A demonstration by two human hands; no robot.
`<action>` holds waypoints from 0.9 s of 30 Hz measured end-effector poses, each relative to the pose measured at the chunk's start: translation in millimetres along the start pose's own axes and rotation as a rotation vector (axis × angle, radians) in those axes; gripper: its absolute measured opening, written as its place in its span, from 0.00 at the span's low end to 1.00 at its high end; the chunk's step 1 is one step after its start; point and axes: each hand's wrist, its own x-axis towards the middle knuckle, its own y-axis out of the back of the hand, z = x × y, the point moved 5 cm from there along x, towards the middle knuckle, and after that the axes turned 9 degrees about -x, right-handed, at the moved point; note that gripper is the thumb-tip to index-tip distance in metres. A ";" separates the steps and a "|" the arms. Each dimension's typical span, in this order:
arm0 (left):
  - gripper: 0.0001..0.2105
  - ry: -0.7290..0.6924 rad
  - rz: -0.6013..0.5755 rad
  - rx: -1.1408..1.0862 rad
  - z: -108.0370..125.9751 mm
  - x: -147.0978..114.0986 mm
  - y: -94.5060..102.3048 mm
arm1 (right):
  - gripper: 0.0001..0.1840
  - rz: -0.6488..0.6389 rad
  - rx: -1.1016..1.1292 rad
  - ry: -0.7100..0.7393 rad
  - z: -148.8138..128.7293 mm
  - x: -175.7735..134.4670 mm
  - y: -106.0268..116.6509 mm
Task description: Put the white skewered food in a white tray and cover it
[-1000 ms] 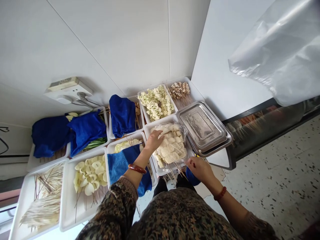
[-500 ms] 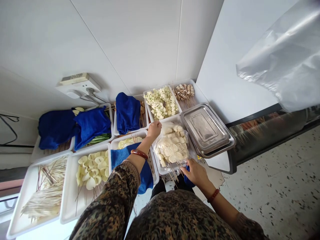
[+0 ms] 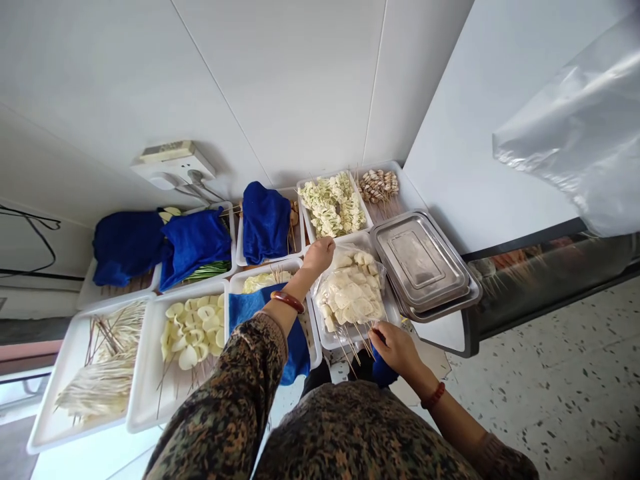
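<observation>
My left hand [image 3: 319, 256] is closed at the upper left of a clear plastic bag [image 3: 327, 272], its fingertips pinching the bag's edge. Pale, flat food slices on bamboo skewers [image 3: 353, 293] lie in the bag, which rests in a white tray [image 3: 327, 341]. The bamboo sticks [image 3: 350, 347] poke out over the tray's near edge. At the tray's lower right, my right hand [image 3: 397, 350] has its thumb and forefinger drawn together around the end of a stick; the exact grip is partly hidden.
Metal trays [image 3: 420, 260] are stacked at right, beside a white panel. A tray of skewered cauliflower [image 3: 333, 205] stands behind. Leftward are blue cloths [image 3: 265, 223], sliced potato skewers [image 3: 195, 330] and pale enoki-like bundles [image 3: 97, 387]. A plastic sheet [image 3: 575, 127] hangs upper right.
The view has shifted slightly. The right fingers have moved from the bag's lower right corner to the stick ends. More pale slices show in the bag, and the left hand stays at its edge.
</observation>
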 end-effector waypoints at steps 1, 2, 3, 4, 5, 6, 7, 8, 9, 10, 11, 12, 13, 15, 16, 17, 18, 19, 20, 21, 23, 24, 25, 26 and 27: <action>0.08 -0.001 0.002 0.003 0.2 0.3 1.5 | 0.13 0.012 0.014 0.016 -0.6 -0.4 1.9; 0.08 -0.002 0.004 0.006 0.5 0.9 3.0 | 0.14 0.024 0.026 0.029 -1.1 -1.0 3.5; 0.09 -0.002 0.007 0.010 0.7 1.6 4.2 | 0.15 0.036 0.037 0.040 -1.8 -1.5 4.6; 0.09 -0.002 0.010 0.013 0.9 2.5 5.2 | 0.15 0.047 0.047 0.050 -2.6 -2.0 5.2; 0.09 -0.002 0.013 0.016 1.1 3.2 5.8 | 0.15 0.059 0.056 0.057 -3.3 -2.1 5.4; 0.09 -0.003 0.015 0.020 1.4 3.7 6.3 | 0.15 0.072 0.065 0.061 -3.9 -1.8 5.3; 0.09 -0.003 0.017 0.024 1.9 4.0 6.7 | 0.15 0.085 0.072 0.063 -4.4 -1.2 5.1; 0.09 -0.004 0.018 0.029 2.7 4.1 7.3 | 0.15 0.098 0.078 0.063 -4.8 -0.1 5.0; 0.10 -0.005 0.020 0.035 3.9 4.0 8.1 | 0.16 0.111 0.084 0.063 -5.0 1.2 5.2; 0.10 -0.008 0.022 0.042 5.7 4.0 9.3 | 0.16 0.122 0.090 0.063 -5.2 2.7 5.8; 0.10 -0.013 0.025 0.048 8.2 4.0 10.8 | 0.16 0.130 0.096 0.064 -5.4 4.4 6.7; 0.10 -0.022 0.027 0.055 11.2 4.1 12.6 | 0.16 0.137 0.102 0.067 -5.6 6.2 7.9; 0.11 -0.033 0.030 0.061 14.6 4.4 14.3 | 0.16 0.142 0.109 0.069 -5.9 8.2 9.1; 0.11 -0.055 0.031 0.073 21.2 5.1 16.5 | 0.16 0.148 0.121 0.072 -6.6 12.2 10.1; 0.10 -0.062 0.028 0.080 23.5 5.3 16.8 | 0.16 0.150 0.127 0.072 -7.0 14.1 9.4; 0.10 -0.064 0.025 0.087 24.8 5.3 16.5 | 0.16 0.151 0.133 0.072 -7.3 15.9 7.8; 0.10 -0.062 0.019 0.096 24.9 5.0 15.6 | 0.16 0.153 0.138 0.070 -7.3 17.3 5.2; 0.10 -0.056 0.014 0.104 23.9 4.5 14.5 | 0.15 0.155 0.142 0.065 -7.1 18.4 2.0; 0.10 -0.049 0.008 0.111 22.0 3.8 13.3 | 0.15 0.158 0.144 0.057 -6.6 19.0 -1.5; 0.10 -0.043 0.002 0.117 19.3 2.9 12.3 | 0.16 0.161 0.145 0.048 -5.8 19.3 -4.9; 0.11 -0.036 -0.012 0.126 12.7 1.0 11.0 | 0.16 0.167 0.146 0.028 -4.1 19.3 -9.8; 0.10 -0.035 -0.024 0.128 9.0 0.0 10.6 | 0.16 0.171 0.147 0.021 -3.4 19.3 -10.9; 0.09 -0.033 -0.040 0.130 5.1 -1.1 10.3 | 0.16 0.175 0.149 0.016 -3.1 19.5 -11.1; 0.08 -0.029 -0.060 0.133 0.9 -2.2 10.1 | 0.16 0.178 0.153 0.014 -3.1 20.0 -10.5; 0.07 -0.023 -0.081 0.136 -3.4 -3.5 9.9 | 0.16 0.180 0.157 0.014 -3.4 20.7 -9.5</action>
